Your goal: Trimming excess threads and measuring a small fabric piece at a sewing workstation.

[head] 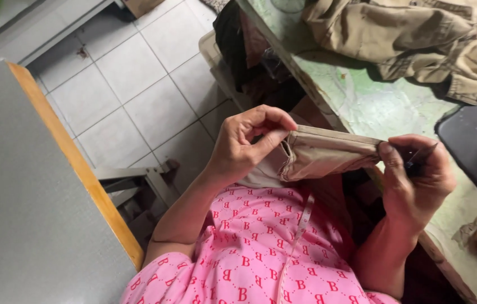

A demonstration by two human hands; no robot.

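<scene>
My left hand (247, 143) pinches one end of a folded beige fabric piece (328, 155), thumb and fingers closed on its edge. My right hand (418, 177) grips the other end of the same piece and also holds a small dark pointed tool (421, 157) between its fingers. The fabric is stretched level between both hands, above my lap in a pink patterned garment (250, 253). A pale measuring tape (300, 225) hangs down over my chest.
A green-topped work table (362, 95) lies to the right with a heap of khaki clothing (418, 34) on it. A dark grey machine part (475, 146) sits at the far right. A grey board with a wooden edge (69, 157) stands at left over a white tiled floor (137, 84).
</scene>
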